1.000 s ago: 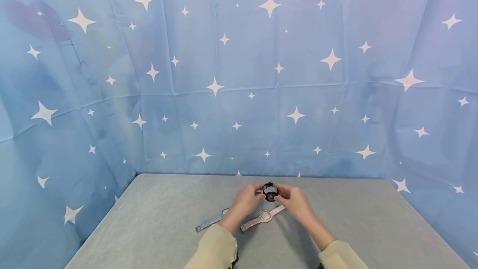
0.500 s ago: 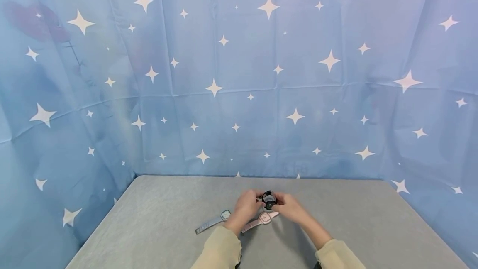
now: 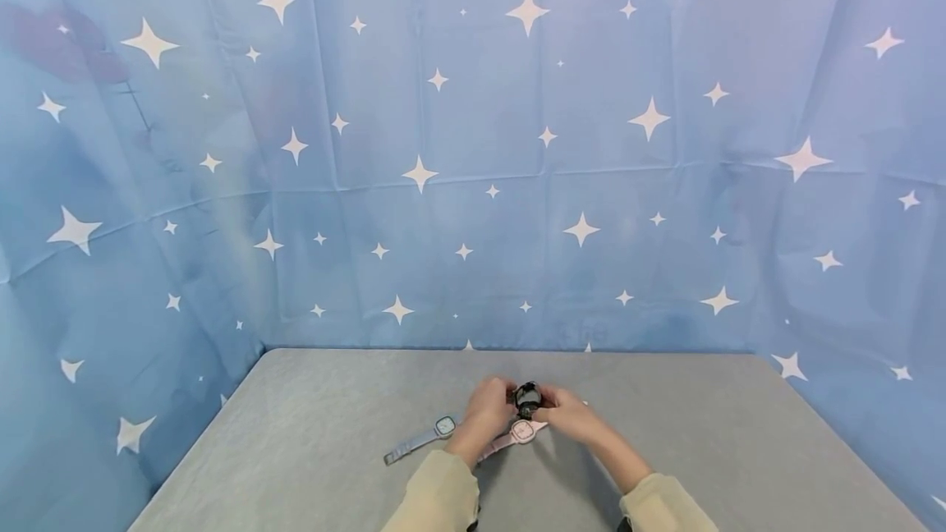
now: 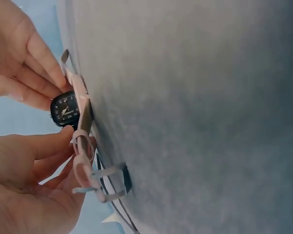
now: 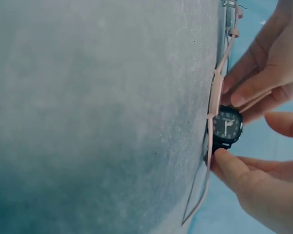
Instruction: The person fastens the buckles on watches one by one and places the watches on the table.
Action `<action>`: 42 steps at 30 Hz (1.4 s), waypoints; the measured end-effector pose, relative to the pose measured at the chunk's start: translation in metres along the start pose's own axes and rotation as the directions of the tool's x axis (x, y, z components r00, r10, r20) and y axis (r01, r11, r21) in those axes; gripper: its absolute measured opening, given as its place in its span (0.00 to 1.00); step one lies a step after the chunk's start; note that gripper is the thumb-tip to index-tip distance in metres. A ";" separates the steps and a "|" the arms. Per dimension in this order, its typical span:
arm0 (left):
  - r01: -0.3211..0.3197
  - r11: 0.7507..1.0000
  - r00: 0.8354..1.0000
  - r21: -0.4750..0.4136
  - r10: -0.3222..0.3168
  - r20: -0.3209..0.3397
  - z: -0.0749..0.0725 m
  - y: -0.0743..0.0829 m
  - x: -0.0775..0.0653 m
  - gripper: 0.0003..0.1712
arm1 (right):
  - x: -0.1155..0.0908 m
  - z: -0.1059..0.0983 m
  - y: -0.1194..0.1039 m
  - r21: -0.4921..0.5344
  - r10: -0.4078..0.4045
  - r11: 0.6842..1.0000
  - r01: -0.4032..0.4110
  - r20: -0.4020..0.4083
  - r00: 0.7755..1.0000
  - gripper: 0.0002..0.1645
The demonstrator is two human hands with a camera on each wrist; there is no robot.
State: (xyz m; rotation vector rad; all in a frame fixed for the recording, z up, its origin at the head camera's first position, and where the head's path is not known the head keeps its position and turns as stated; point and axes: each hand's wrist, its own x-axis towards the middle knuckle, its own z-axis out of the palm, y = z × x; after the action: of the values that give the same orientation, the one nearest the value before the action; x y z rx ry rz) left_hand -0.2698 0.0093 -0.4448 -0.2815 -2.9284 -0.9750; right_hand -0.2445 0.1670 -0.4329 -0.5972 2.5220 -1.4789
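Note:
A black wristwatch point(image 3: 528, 411) with a square dial is between my two hands near the far side of the table, its strap bent up into a loop. My left hand point(image 3: 488, 410) pinches it from the left side and my right hand point(image 3: 572, 415) from the right. White numerals show on the black watch's dial point(image 4: 65, 108) in the left wrist view. A pink wristwatch point(image 3: 522, 432) lies stretched out just in front of the black one, partly covered by both hands. Left of my left forearm lies a light blue wristwatch point(image 3: 445, 426), dial up.
The grey table point(image 3: 310, 417) reaches back to a blue curtain point(image 3: 473, 121) with white stars, which also runs along its left side. Both forearms, in light sleeves point(image 3: 436, 491), extend over the table's near part.
Both hands have brought the black watch down and nearer, close behind the pink watch. More of the blue watch's dial shows beside my left arm.

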 end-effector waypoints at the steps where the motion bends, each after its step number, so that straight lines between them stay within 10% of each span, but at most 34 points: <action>1: -0.004 1.000 1.000 -0.006 0.004 0.000 -0.001 0.000 0.000 0.18 | 0.000 0.000 0.000 -0.007 -0.002 1.000 0.002 -0.001 1.000 0.31; 9: -0.034 0.998 0.999 -0.054 0.035 0.007 -0.012 -0.007 -0.010 0.20 | -0.002 0.000 -0.002 -0.161 0.011 0.987 -0.030 -0.115 0.993 0.28; 16: -0.035 0.986 0.996 -0.164 0.048 0.074 -0.026 -0.016 -0.020 0.17 | -0.004 -0.002 -0.005 -0.384 0.089 0.905 -0.182 -0.246 0.965 0.13; 42: -0.032 0.991 0.952 -0.133 0.071 0.298 -0.033 -0.017 -0.041 0.11 | -0.017 0.003 -0.008 -0.619 0.037 0.778 -0.111 -0.131 0.991 0.20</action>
State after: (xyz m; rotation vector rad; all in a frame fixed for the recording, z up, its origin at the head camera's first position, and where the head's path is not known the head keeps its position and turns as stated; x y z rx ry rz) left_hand -0.2329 -0.0307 -0.4326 -0.5576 -3.1103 -1.2116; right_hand -0.2255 0.1682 -0.4284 -0.4873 3.0817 -0.6178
